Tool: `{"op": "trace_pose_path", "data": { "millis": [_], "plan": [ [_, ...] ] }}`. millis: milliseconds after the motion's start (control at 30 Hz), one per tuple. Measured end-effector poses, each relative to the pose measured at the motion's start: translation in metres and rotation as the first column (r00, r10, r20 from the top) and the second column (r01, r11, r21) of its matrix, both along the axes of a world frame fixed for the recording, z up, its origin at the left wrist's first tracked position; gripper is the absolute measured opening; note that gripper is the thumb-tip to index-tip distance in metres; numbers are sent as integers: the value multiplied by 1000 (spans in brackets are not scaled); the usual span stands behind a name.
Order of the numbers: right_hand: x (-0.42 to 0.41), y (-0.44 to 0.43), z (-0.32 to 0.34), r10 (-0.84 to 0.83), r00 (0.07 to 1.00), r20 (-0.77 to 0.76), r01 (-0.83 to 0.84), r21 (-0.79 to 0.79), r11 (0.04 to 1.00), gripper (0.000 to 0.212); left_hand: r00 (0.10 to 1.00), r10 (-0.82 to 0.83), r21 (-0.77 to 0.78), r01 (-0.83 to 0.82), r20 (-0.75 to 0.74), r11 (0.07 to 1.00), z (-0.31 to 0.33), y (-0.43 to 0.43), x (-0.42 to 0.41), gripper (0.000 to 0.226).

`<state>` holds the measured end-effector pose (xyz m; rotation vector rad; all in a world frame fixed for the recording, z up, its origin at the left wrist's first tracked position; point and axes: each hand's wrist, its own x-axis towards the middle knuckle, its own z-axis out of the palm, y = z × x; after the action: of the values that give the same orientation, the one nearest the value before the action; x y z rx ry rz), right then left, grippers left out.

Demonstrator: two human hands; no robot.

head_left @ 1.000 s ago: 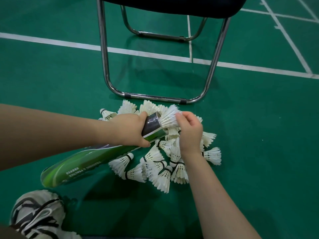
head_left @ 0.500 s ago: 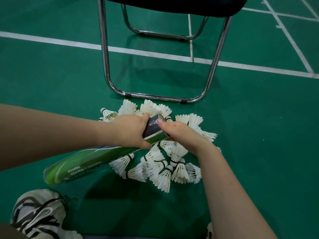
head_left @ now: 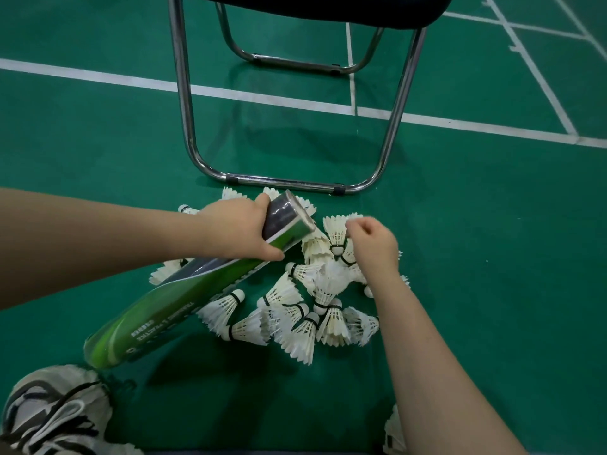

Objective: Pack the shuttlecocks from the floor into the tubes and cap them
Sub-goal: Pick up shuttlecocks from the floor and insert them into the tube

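Observation:
A green and black shuttlecock tube [head_left: 184,300] slants over the green floor, its open end [head_left: 303,218] up and away from me. My left hand [head_left: 236,231] grips it just below that end. A pile of several white feather shuttlecocks [head_left: 295,323] lies on the floor under and to the right of the tube. My right hand [head_left: 374,247] is over the pile's far right side, fingers curled. Its fingertips pinch the feather rim of one upright shuttlecock [head_left: 335,229]. No tube cap is in view.
A chair's chrome leg frame [head_left: 289,185] stands on the floor just beyond the pile, its dark seat above. My shoe [head_left: 56,412] is at the bottom left. One more shuttlecock [head_left: 394,435] lies at the bottom edge by my right forearm. White court lines cross the floor.
My right hand pushed a shuttlecock into the tube's open end, then moved right to the pile and took the rim of another. The tube's open end has tilted up.

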<state>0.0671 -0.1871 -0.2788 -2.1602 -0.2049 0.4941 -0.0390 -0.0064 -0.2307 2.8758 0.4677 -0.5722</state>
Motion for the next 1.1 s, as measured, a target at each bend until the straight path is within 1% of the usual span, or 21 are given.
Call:
{"op": "trace_pose_path", "data": {
  "millis": [67, 133, 200, 267, 367, 400, 467, 533, 567, 633, 700, 767, 800, 833, 867, 900, 933, 967, 1000, 1033, 1100],
  "plan": [
    [3, -9, -19, 124, 992, -19, -124, -238, 963, 26, 1000, -15, 13, 15, -18, 1000, -2, -3, -3, 65],
    [-2, -14, -39, 213, 976, -33, -210, -376, 903, 35, 998, -46, 21, 47, -35, 999, -4, -7, -7, 62],
    [-10, -16, -57, 237, 970, -57, -238, -424, 874, 40, 997, -65, 23, 66, -41, 998, -5, -11, -8, 60],
    [-18, -16, -69, 238, 969, -71, -243, -463, 852, 39, 997, -69, 14, 69, -38, 998, -6, -12, -8, 60],
    [-24, -15, -73, 237, 971, 18, -192, -530, 826, 22, 997, -64, 5, 65, -43, 998, -7, -12, -9, 61],
    [-23, -14, -70, 228, 972, 52, -165, -537, 827, 20, 997, -64, 8, 64, -48, 998, -7, -13, -9, 61],
    [-19, -14, -64, 174, 980, 96, -108, -480, 871, 19, 996, -66, 14, 67, -60, 998, -7, -13, -10, 62],
    [-13, -12, -52, 98, 984, 151, -36, -367, 929, 19, 996, -68, 18, 69, -66, 997, -7, -13, -12, 62],
    [-11, -10, -44, 54, 981, 186, 0, -279, 960, 16, 995, -67, 17, 68, -68, 998, -7, -12, -12, 62],
    [-11, -5, -26, -69, 970, 234, 78, -27, 997, 11, 996, -61, 9, 61, -69, 998, -6, -11, -14, 61],
    [-14, 1, -9, -182, 954, 239, 130, 218, 967, 17, 996, -56, -2, 56, -69, 998, -5, -9, -15, 60],
    [-19, 7, 8, -225, 954, 198, 132, 395, 909, 25, 996, -54, -4, 54, -67, 999, -4, -9, -15, 60],
    [-21, 10, 15, -205, 966, 158, 113, 455, 883, 25, 996, -53, -3, 53, -65, 999, -3, -9, -16, 60],
    [-23, 14, 20, -146, 983, 111, 74, 488, 870, 23, 997, -51, -2, 51, -61, 999, -3, -9, -16, 60],
    [-23, 17, 25, -47, 997, 62, 10, 489, 872, 20, 997, -49, -4, 49, -57, 999, -4, -9, -16, 60],
    [-24, 19, 28, 82, 996, 21, -83, 451, 889, 16, 997, -47, -8, 46, -53, 999, -4, -9, -16, 61],
    [-25, 22, 30, 222, 975, -15, -199, 387, 901, 15, 998, -43, -11, 42, -52, 999, -4, -8, -16, 62],
    [-26, 23, 31, 348, 936, -52, -314, 324, 893, 15, 998, -35, -12, 35, -52, 999, -3, -8, -16, 62],
    [-27, 25, 33, 440, 893, -96, -398, 286, 871, 17, 998, -23, -12, 23, -51, 1000, -3, -7, -16, 63],
    [-29, 25, 35, 494, 857, -146, -445, 272, 853, 19, 999, -8, -13, 8, -49, 1000, -2, -6, -17, 64],
    [-31, 26, 40, 546, 804, -235, -486, 268, 832, 26, 999, 9, -13, -10, -43, 1000, -2, -4, -18, 64]
  ]
}}
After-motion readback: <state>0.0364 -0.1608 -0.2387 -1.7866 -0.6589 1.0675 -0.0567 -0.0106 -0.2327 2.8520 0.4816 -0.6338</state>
